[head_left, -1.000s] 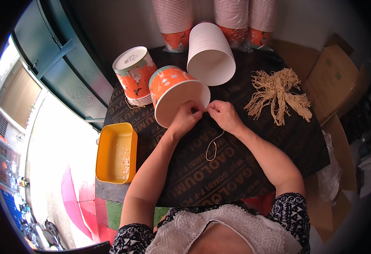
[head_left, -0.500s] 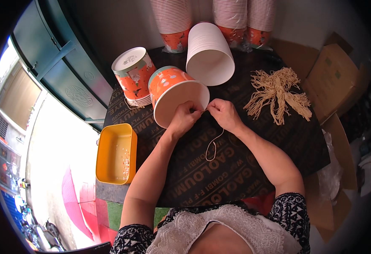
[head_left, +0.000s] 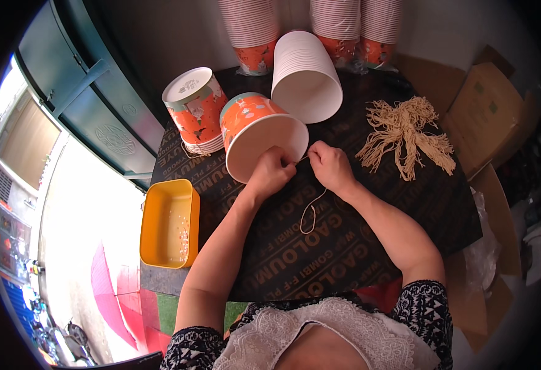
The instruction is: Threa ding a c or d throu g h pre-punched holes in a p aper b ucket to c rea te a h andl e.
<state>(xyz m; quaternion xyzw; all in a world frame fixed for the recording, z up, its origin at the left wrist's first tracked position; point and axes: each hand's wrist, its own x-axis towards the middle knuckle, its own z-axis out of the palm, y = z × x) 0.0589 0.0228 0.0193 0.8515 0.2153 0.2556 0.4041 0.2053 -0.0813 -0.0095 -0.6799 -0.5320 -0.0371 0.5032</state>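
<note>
An orange-patterned paper bucket (head_left: 244, 121) lies tipped with its white mouth facing me. My left hand (head_left: 273, 173) is closed at the bucket's lower right rim, fingertips pinched on a thin beige cord. Just right of the rim, my right hand (head_left: 331, 166) pinches the same cord, which spans the short gap between both hands. Below the right hand, the cord's loose end (head_left: 308, 221) makes a narrow loop on the dark table (head_left: 282, 262). Whether the cord passes through the rim is hidden by my left fingers.
Upside-down nested buckets (head_left: 195, 108) stand left, with cord around their base. A white bucket stack (head_left: 304, 92) lies behind. Beige cords (head_left: 406, 139) are bunched at right. A yellow bin (head_left: 170, 224) holding small bits sits left. Wrapped bucket stacks (head_left: 250, 37) line the wall; cardboard boxes (head_left: 485, 111) stand right.
My right hand has drawn slightly right, away from my left hand, widening the gap the cord spans. The tipped bucket has shifted a little up and right.
</note>
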